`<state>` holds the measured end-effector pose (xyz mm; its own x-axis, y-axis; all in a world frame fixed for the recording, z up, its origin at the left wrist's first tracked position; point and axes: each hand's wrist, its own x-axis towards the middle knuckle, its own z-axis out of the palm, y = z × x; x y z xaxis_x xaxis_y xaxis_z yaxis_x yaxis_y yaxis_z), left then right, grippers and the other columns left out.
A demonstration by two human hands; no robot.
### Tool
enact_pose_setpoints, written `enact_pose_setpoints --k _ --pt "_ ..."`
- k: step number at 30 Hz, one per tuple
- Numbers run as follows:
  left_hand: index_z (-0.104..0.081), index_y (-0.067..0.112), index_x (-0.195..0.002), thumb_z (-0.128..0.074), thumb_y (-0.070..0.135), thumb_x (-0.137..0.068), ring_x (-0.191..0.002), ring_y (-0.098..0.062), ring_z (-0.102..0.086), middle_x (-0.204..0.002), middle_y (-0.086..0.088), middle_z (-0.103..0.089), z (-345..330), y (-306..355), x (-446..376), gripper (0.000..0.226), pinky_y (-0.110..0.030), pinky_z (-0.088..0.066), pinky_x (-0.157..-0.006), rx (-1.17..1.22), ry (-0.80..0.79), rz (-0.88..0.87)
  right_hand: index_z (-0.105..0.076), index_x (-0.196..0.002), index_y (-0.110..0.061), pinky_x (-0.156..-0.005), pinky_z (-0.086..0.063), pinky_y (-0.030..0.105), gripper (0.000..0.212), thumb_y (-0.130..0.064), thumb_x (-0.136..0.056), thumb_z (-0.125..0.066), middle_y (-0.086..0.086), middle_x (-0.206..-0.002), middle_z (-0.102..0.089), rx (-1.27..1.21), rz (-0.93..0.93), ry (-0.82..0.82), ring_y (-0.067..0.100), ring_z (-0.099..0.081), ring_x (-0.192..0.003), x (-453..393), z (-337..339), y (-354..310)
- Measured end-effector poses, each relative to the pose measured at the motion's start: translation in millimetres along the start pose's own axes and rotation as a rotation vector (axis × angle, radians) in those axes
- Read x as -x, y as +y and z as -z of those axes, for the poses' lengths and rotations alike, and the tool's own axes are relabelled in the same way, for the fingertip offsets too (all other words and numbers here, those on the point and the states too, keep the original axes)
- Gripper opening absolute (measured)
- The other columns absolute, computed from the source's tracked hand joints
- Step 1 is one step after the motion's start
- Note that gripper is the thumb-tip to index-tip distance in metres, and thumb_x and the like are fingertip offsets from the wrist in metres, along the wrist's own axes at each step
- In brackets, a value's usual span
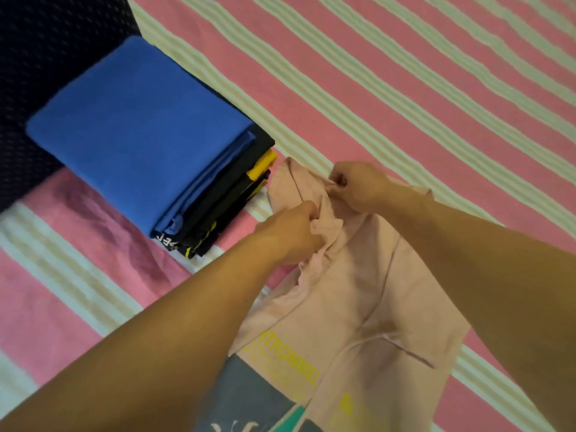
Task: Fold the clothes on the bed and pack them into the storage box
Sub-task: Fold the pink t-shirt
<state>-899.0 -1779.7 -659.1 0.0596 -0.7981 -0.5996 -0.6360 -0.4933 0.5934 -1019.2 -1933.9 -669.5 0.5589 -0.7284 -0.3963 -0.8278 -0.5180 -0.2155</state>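
Left hand: fingers gripped bunched cloth of the pink T-shirt.
Right hand: fingers pinched its far edge.
T-shirt: lay on the striped bed, beside the folded stack.

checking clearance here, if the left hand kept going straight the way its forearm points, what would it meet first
Probably the right hand, just beyond the left hand, both gripping the bunched pink t-shirt. Past that lies only the striped bedsheet. Depth is hard to judge.

Yellow capital letters reading "TROMMEL" run across the printed front of a pale pink T-shirt. White letters, partly hidden and unreadable, show on a black garment low in the folded stack.
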Motion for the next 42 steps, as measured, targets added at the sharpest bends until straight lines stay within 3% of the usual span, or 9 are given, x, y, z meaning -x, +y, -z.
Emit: enact_pose_setpoints --k 4,10,16,20,25,28,33,38,42 --pt "-0.044 0.026 -0.092 -0.058 0.029 -0.092 -0.099 -0.031 -0.059 -0.121 -0.009 -0.058 -2.1 5.0 5.7 0.014 -0.037 -0.049 -0.079 -0.006 0.003 0.061 -0.054 -0.091 -0.025 -0.074 -0.042 0.035 0.013 -0.035 -0.097 -0.059 0.000 -0.090 -0.058 -0.013 0.051 -0.002 0.029 -0.056 -0.089 1.1 0.9 0.3" --pt "-0.050 0.011 -0.073 -0.058 0.016 -0.088 -0.056 -0.013 -0.045 -0.066 0.002 -0.052 -4.6 -26.1 63.7 0.018 -0.021 -0.032 -0.046 0.440 0.535 0.280 -0.058 -0.101 -0.010 -0.074 -0.040 0.032 0.012 -0.021 -0.099 -0.053 0.007 -0.099 -0.058 -0.003 -0.062 -0.040 0.030 -0.054 -0.093 1.3 10.6 6.7" --pt "-0.058 0.004 -0.077 -0.061 0.024 -0.096 -0.045 -0.003 -0.042 -0.063 0.003 -0.049 -15.2 -50.7 66.6 0.027 -0.015 -0.032 -0.042 0.637 0.461 0.334 -0.054 -0.131 -0.027 -0.085 -0.046 0.032 0.037 -0.037 -0.096 -0.063 -0.006 -0.110 -0.059 -0.277 0.066 -0.071 0.019 -0.058 -0.097 -17.5 26.7 -21.3" --pt "-0.059 0.010 -0.071 -0.061 0.023 -0.098 -0.044 -0.002 -0.041 -0.058 0.008 -0.050 -26.2 -58.1 64.2 0.030 -0.015 -0.031 -0.042 0.632 0.501 0.314 -0.059 -0.110 -0.035 -0.083 -0.046 0.032 0.026 -0.052 -0.091 -0.065 -0.015 -0.100 -0.060 -0.172 0.118 -0.125 0.014 -0.059 -0.092 -28.1 24.6 -45.0" --pt "-0.066 0.009 -0.077 -0.066 0.024 -0.097 -0.046 0.000 -0.043 -0.058 0.011 -0.054 -34.9 -70.6 67.2 0.025 -0.014 -0.034 -0.046 0.685 0.504 0.276 -0.054 -0.095 -0.028 -0.078 -0.039 0.032 0.013 -0.037 -0.095 -0.064 -0.007 -0.091 -0.061 0.016 0.154 -0.144 0.017 -0.054 -0.082 -25.2 16.1 -63.7" --pt "-0.071 0.016 -0.083 -0.070 0.018 -0.095 -0.065 -0.002 -0.059 -0.070 0.010 -0.068 -33.7 -68.2 67.4 0.012 -0.014 -0.045 -0.062 0.942 0.522 0.255 -0.058 -0.086 -0.022 -0.067 -0.043 0.023 0.013 -0.024 -0.097 -0.064 -0.009 -0.081 -0.059 -0.412 0.094 -0.076 0.010 -0.054 -0.074 -13.8 32.2 -60.3" --pt "-0.064 0.021 -0.104 -0.070 0.002 -0.091 -0.074 -0.003 -0.067 -0.080 0.006 -0.072 -15.2 -28.2 89.6 0.024 -0.011 -0.050 -0.065 1.261 0.540 0.063 -0.071 -0.094 -0.020 -0.090 -0.049 0.026 0.004 -0.020 -0.090 -0.071 -0.007 -0.100 -0.071 -0.851 0.022 0.225 0.006 -0.064 -0.100 53.9 51.5 -28.2" --pt "-0.065 0.035 -0.105 -0.071 0.024 -0.084 -0.100 -0.006 -0.058 -0.101 0.019 -0.063 -73.7 27.7 143.2 0.024 -0.030 -0.045 -0.095 0.437 0.502 -0.429 -0.064 -0.103 -0.017 -0.087 -0.046 0.024 0.014 -0.013 -0.090 -0.068 -0.005 -0.088 -0.070 -1.653 -0.174 0.336 0.011 -0.063 -0.086 181.0 24.2 40.1" --pt "-0.053 0.033 -0.128 -0.070 0.024 -0.074 -0.121 -0.022 -0.046 -0.132 0.005 -0.049 -138.7 32.2 155.9 0.057 -0.047 -0.050 -0.097 0.016 0.306 -0.480 -0.055 -0.131 -0.007 -0.105 -0.040 0.056 0.063 -0.058 -0.094 -0.052 0.016 -0.130 -0.065 -2.345 -0.785 0.170 0.036 -0.060 -0.123 251.9 -43.2 65.0"
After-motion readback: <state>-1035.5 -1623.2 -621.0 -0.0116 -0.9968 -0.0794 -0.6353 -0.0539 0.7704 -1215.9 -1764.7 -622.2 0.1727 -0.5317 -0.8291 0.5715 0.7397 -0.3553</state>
